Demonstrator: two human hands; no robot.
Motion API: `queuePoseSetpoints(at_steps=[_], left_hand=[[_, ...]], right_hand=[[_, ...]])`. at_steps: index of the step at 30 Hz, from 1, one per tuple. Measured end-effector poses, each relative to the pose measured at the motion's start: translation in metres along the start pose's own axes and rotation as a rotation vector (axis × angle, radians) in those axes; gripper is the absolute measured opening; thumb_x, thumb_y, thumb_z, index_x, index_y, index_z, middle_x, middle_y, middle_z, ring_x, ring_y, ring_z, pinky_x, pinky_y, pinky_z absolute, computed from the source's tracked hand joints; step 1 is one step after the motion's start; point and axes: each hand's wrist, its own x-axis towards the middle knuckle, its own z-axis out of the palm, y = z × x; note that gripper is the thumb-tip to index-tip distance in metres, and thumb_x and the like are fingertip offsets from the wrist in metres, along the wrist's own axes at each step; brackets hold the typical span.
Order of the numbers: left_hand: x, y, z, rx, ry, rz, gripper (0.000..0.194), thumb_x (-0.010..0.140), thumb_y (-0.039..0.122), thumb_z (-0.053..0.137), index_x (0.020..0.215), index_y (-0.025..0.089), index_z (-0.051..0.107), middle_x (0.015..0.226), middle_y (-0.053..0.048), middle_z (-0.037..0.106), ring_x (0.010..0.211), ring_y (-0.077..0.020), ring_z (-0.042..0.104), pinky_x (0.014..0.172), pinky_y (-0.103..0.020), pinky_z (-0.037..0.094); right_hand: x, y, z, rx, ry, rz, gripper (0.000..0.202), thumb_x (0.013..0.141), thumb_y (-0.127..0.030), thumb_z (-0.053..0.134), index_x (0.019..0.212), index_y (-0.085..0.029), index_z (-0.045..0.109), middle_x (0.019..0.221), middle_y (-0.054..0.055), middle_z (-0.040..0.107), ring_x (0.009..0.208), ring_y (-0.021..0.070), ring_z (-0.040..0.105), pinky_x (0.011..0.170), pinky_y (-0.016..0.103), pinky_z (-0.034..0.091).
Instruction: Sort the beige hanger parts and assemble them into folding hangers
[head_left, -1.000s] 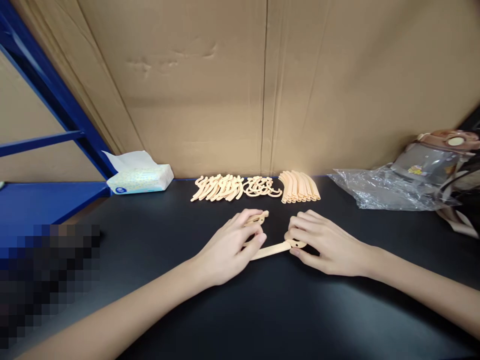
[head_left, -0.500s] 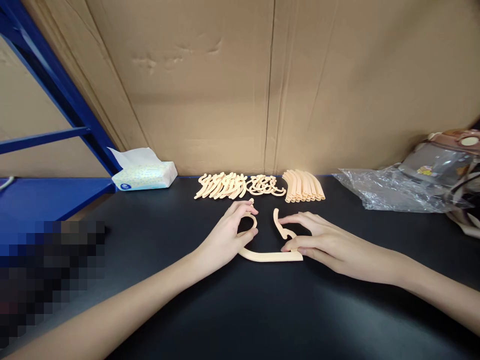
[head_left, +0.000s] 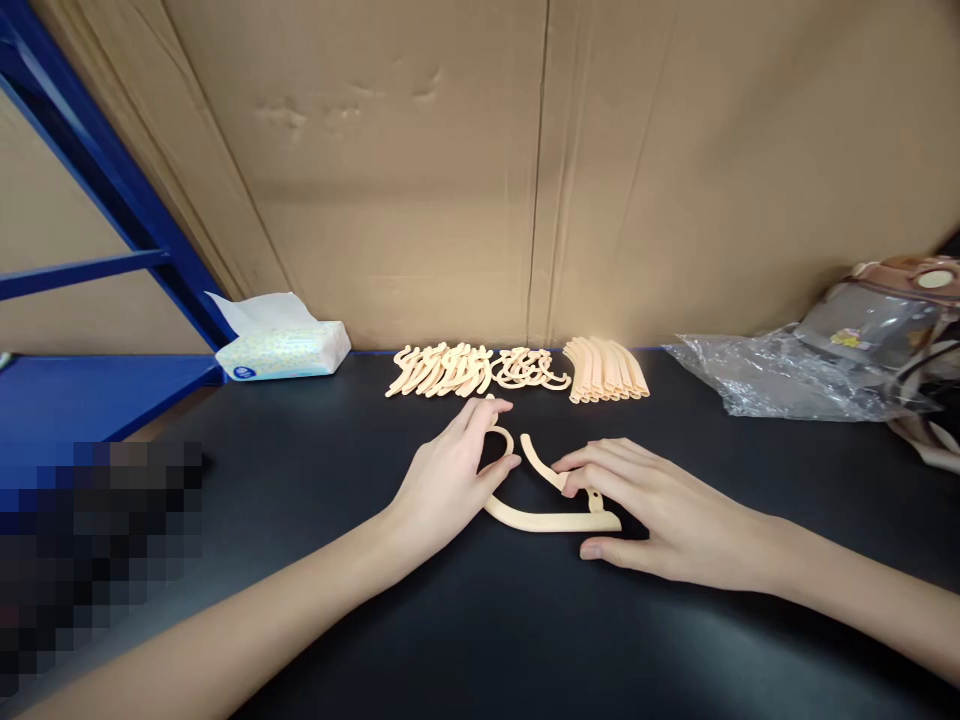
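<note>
Spreading its thumb and forefinger apart, the left hand (head_left: 450, 475) lies over a hook-shaped plastic piece (head_left: 511, 438) on the black tabletop (head_left: 450, 640); whether its other fingers grip anything, I cannot tell. Good handling here probably means steadying the hook with light pressure. The thick curved plastic arm (head_left: 555, 522) lies in front, its left end hidden by that hand, so its seating there cannot be checked. A slimmer curved piece (head_left: 538, 463) slants between the hands; the right hand (head_left: 660, 515) rests its fingertips on it, thumb well apart, with a small holed end (head_left: 595, 500) beside the fingers. Small fingertip turns would likely suit it better than force.

Around them, a blue metal frame (head_left: 124, 180) stands left of a tissue pack (head_left: 281, 350). Along the cardboard (head_left: 390, 200) lie a pile of slim curved pieces (head_left: 439, 372), a heap of hooks (head_left: 529, 368) and stacked thick arms (head_left: 607, 370). Farther right, a crinkled transparent bag (head_left: 765, 375) and a drinking bottle (head_left: 862, 310) take up the corner, beyond the right hand. The chief obstruction is the hands themselves, covering the pieces' ends.
</note>
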Motion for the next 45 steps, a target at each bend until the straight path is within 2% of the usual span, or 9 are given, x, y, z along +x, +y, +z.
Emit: queuePoseSetpoints(at_steps=[4,11,18,25,32,36,40,42,45], left_hand=[[0.0,0.003,-0.001,0.039,0.016,0.012,0.035,0.089,0.027,0.052,0.122,0.027,0.039,0.12,-0.001,0.058,0.109,-0.0208,0.058,0.083,-0.036,0.051],[0.0,0.003,-0.001,0.066,0.012,0.002,0.036,0.09,0.022,0.05,0.123,0.029,0.038,0.115,0.0,0.06,0.106,-0.0198,0.059,0.078,-0.034,0.051],[0.0,0.0,0.0,0.033,0.023,-0.007,0.035,0.089,0.027,0.051,0.122,0.03,0.04,0.114,0.001,0.062,0.1,-0.0197,0.063,0.077,-0.033,0.051],[0.003,-0.001,-0.001,-0.065,-0.019,0.016,0.029,0.087,0.027,0.056,0.114,0.029,0.047,0.111,0.004,0.063,0.102,-0.0176,0.061,0.084,-0.033,0.049],[0.007,-0.003,0.001,-0.27,-0.034,0.05,0.029,0.083,0.022,0.059,0.111,0.025,0.05,0.108,0.0,0.064,0.104,-0.0174,0.061,0.095,-0.036,0.047],[0.007,-0.003,0.0,-0.389,-0.023,0.074,0.02,0.089,0.021,0.048,0.109,0.022,0.052,0.11,-0.003,0.064,0.106,-0.018,0.061,0.096,-0.037,0.048],[0.006,-0.003,0.0,-0.517,-0.088,0.144,0.032,0.086,0.006,0.037,0.11,0.021,0.052,0.114,-0.003,0.062,0.108,-0.0154,0.06,0.097,-0.034,0.048],[0.006,-0.004,0.001,-0.505,-0.127,0.183,0.04,0.082,0.0,0.035,0.111,0.021,0.053,0.114,-0.002,0.061,0.107,-0.014,0.06,0.097,-0.032,0.048],[0.004,-0.002,0.002,-0.361,-0.162,0.237,0.042,0.082,0.0,0.035,0.111,0.024,0.054,0.109,-0.001,0.062,0.101,-0.0134,0.06,0.092,-0.03,0.049]], right_hand=[[0.0,0.001,0.002,-0.033,0.01,-0.012,0.037,0.088,-0.036,0.057,0.121,-0.021,0.052,0.123,0.008,0.055,0.111,0.0211,0.051,0.092,0.036,0.045],[0.0,0.003,0.003,-0.059,0.029,-0.032,0.035,0.089,-0.036,0.055,0.12,-0.021,0.057,0.117,0.008,0.058,0.106,0.0217,0.053,0.09,0.038,0.045],[0.001,0.0,0.003,-0.001,0.004,-0.086,0.024,0.091,-0.027,0.051,0.112,-0.022,0.061,0.115,0.007,0.06,0.103,0.0193,0.054,0.089,0.035,0.044],[0.001,0.0,0.002,0.124,-0.022,-0.034,0.024,0.088,-0.02,0.053,0.11,-0.025,0.06,0.113,0.003,0.061,0.099,0.0164,0.053,0.086,0.032,0.042],[0.0,0.001,0.004,0.18,-0.024,-0.061,0.024,0.091,-0.018,0.047,0.111,-0.024,0.058,0.111,0.005,0.063,0.099,0.017,0.055,0.087,0.034,0.043],[-0.001,0.007,0.007,0.133,0.049,-0.037,0.035,0.092,-0.018,0.045,0.126,-0.025,0.047,0.116,0.006,0.062,0.11,0.0185,0.055,0.095,0.039,0.044],[0.0,0.02,0.008,0.056,0.129,-0.068,0.045,0.094,-0.017,0.039,0.137,-0.027,0.032,0.116,0.002,0.063,0.117,0.0156,0.054,0.112,0.049,0.027],[0.001,0.025,0.008,0.04,0.144,-0.069,0.048,0.093,-0.014,0.038,0.139,-0.029,0.03,0.114,0.0,0.065,0.114,0.0144,0.055,0.113,0.05,0.025],[0.003,0.031,0.008,0.046,0.158,-0.035,0.052,0.091,-0.009,0.038,0.138,-0.03,0.031,0.112,-0.002,0.067,0.114,0.0146,0.053,0.109,0.047,0.03]])
